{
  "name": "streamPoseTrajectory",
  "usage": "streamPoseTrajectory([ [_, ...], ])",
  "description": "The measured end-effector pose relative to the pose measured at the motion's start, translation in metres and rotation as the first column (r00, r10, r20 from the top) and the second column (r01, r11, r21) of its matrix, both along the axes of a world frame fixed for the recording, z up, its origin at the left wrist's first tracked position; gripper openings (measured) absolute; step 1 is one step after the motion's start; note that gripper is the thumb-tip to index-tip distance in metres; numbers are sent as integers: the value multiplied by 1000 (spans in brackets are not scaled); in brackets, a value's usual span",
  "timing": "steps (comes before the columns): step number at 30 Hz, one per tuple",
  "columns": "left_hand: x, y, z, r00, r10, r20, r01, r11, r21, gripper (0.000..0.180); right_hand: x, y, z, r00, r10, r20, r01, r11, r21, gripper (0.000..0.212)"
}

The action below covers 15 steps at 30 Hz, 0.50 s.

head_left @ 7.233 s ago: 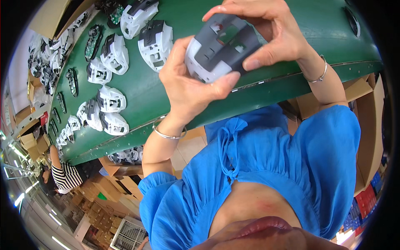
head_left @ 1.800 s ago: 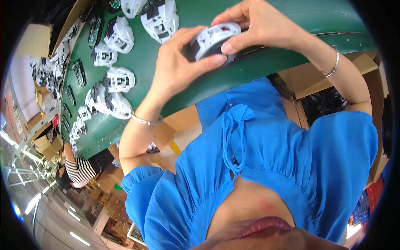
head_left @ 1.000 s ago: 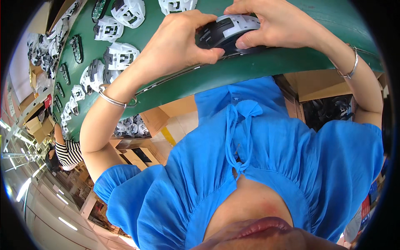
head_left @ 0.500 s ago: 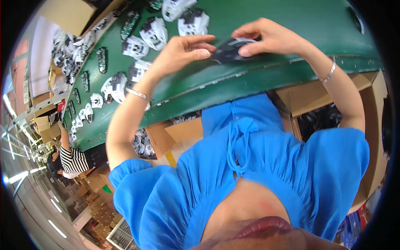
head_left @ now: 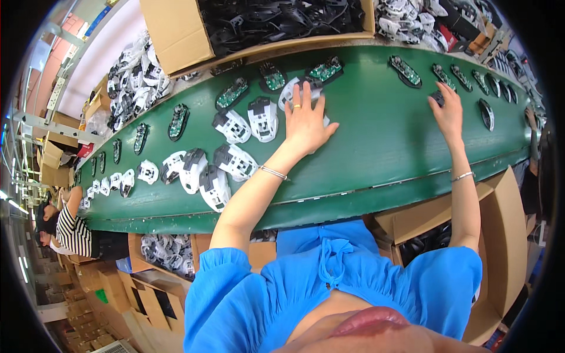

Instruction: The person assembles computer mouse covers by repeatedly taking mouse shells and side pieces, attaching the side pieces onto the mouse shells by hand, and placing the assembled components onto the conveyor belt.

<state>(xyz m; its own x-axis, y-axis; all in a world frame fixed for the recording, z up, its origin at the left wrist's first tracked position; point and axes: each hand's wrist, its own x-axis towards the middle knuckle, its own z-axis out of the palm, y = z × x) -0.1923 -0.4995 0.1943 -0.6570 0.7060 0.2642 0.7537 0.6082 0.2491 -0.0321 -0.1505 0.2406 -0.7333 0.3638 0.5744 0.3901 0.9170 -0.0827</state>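
Note:
My left hand (head_left: 306, 120) lies palm down on a white mouse shell (head_left: 289, 92) on the green conveyor belt (head_left: 376, 147), its fingers wrapped over the shell's top. My right hand (head_left: 448, 115) reaches far to the right, with its fingertips closed on a small dark mouse body (head_left: 436, 97) resting on the belt. White and grey mouse shells (head_left: 235, 160) lie to the left of my left arm. Green circuit boards in dark bases (head_left: 325, 69) lie along the belt's far side.
Cardboard boxes of dark parts (head_left: 276, 23) and white shells (head_left: 132, 82) line the far side of the belt. Another box (head_left: 506, 235) stands under the belt at my right. A person in a striped shirt (head_left: 73, 232) works further down on the left.
Both hands held one dark mouse close together half a second ago. Now they have parted: the right hand moved out right with the dark mouse, and the left went onto a white shell.

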Motion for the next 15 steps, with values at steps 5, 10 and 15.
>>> streamPoseTrajectory([
  [5,-12,-42,10,982,-182,47,184,982,-33,53,-137,-109,73,787,564,-250,-614,756,-228,33],
  [10,-31,-83,11,929,-370,0,370,929,4,46,-292,-122,71,857,489,-162,-515,822,-242,31],
  [15,-41,-106,11,856,-516,-6,516,855,52,51,-349,-115,40,920,360,-157,-392,811,-435,32],
])
